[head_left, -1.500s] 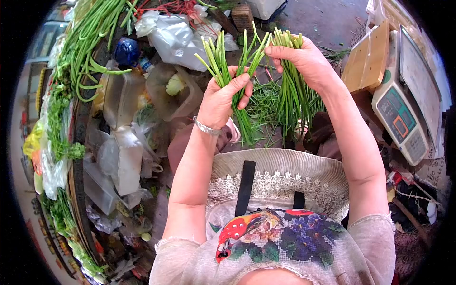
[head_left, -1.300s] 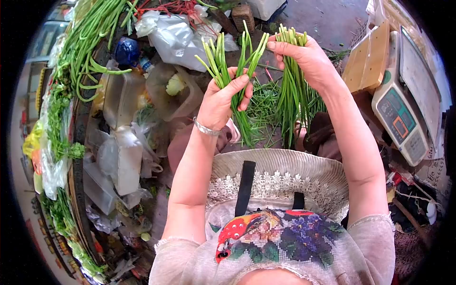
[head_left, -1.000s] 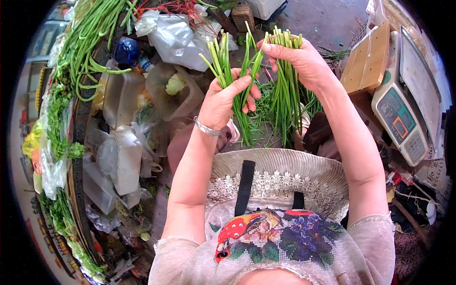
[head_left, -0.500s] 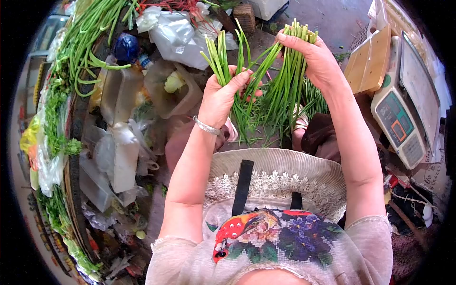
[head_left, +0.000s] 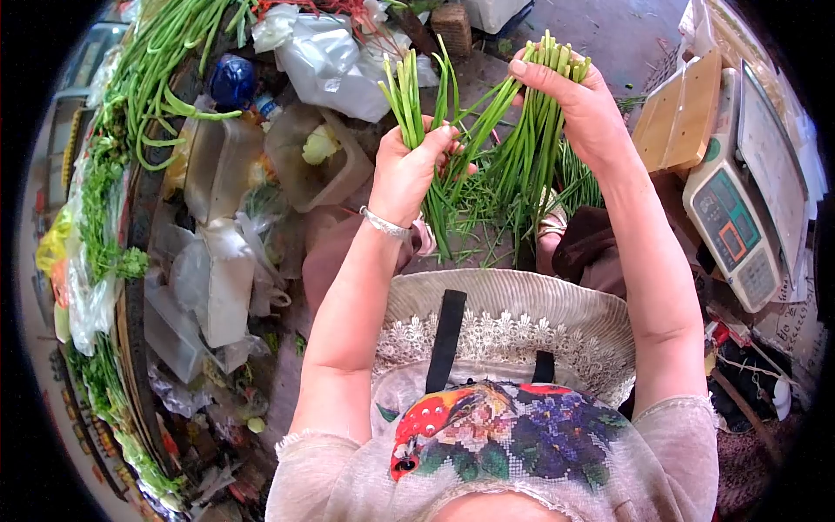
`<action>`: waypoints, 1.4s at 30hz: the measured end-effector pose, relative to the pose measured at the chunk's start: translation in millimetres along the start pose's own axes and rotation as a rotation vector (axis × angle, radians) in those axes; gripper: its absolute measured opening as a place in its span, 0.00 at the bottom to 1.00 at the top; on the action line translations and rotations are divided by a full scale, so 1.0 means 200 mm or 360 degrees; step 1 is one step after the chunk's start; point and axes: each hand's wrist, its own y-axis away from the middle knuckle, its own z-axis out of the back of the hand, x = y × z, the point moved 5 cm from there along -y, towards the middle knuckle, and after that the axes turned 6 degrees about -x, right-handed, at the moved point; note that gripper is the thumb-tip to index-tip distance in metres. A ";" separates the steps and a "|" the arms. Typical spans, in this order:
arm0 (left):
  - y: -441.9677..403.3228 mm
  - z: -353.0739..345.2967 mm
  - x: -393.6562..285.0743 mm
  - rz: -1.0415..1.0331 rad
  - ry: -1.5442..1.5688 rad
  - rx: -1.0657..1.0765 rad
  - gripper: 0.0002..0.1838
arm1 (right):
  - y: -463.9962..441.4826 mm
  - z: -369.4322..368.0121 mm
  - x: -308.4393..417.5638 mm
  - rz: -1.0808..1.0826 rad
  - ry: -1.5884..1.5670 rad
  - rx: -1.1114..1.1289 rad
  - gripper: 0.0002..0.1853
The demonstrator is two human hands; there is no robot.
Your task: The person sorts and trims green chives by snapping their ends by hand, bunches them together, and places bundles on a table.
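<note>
My right hand [head_left: 584,106] is closed round a thick bunch of garlic chives [head_left: 532,143], its thumb across the stems near their pale cut ends. The leaves hang down toward the floor. Further left, my left hand [head_left: 405,174], with a silver bracelet [head_left: 384,223] at the wrist, grips a smaller bunch of chives [head_left: 404,97], stem ends up. A few strands cross the gap between the two bunches. Loose chives [head_left: 577,181] lie below, beside my foot.
A digital scale [head_left: 738,217] stands at the right near a tan board [head_left: 678,113]. To the left are plastic tubs [head_left: 296,178], white plastic bags [head_left: 326,61] and a ledge piled with long green beans [head_left: 143,96] and leafy greens [head_left: 109,244]. A wooden block [head_left: 451,29] sits at the back.
Both hands keep their bunches and hold almost the same pose. The left hand and its bunch have shifted very slightly; the view has moved a little.
</note>
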 end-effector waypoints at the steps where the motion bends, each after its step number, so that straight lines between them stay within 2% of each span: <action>1: -0.01 0.00 0.00 0.0001 0.0001 -0.0004 0.09 | 0.00 -0.01 0.00 0.0031 -0.0024 0.0016 0.10; 6: -0.02 0.01 -0.01 -0.0061 0.0247 -0.0033 0.08 | 0.00 -0.01 -0.01 0.0093 -0.0036 0.0039 0.09; 8: -0.02 0.01 -0.02 -0.0041 0.0184 -0.0046 0.07 | 0.01 -0.01 -0.01 0.0093 -0.0075 0.0033 0.09; 12: -0.01 0.01 -0.07 -0.0213 0.0064 -0.0207 0.07 | 0.00 0.00 -0.03 0.0080 -0.0095 0.0027 0.12; 13: 0.00 0.02 -0.08 -0.0252 -0.0058 -0.0257 0.08 | 0.00 0.02 -0.01 0.0098 -0.0127 -0.0089 0.11; 14: -0.03 0.06 -0.04 -0.0170 -0.0018 -0.0152 0.09 | 0.00 0.04 0.02 0.0115 -0.0155 -0.0203 0.10; 16: -0.02 0.12 -0.04 -0.0176 0.0055 -0.0205 0.09 | -0.04 0.16 0.09 0.0186 -0.0186 -0.0306 0.16; 20: -0.02 0.11 -0.07 -0.0265 0.0087 -0.0097 0.13 | -0.05 0.24 0.11 0.0213 -0.0240 -0.0209 0.13; 26: -0.01 0.13 -0.11 -0.0339 -0.0041 -0.0138 0.13 | -0.06 0.24 0.10 0.0097 -0.0307 -0.0243 0.13; 29: 0.01 0.09 -0.12 -0.0289 -0.0085 -0.0089 0.14 | -0.06 0.22 0.11 0.0053 -0.0289 -0.0128 0.14; 31: 0.02 0.06 -0.12 -0.0236 -0.0115 0.0024 0.15 | -0.05 0.15 0.10 -0.0078 -0.0259 0.0077 0.14; 42: 0.04 -0.05 -0.04 -0.0100 0.0013 0.0215 0.09 | -0.05 0.14 0.06 -0.0058 -0.0263 0.0075 0.12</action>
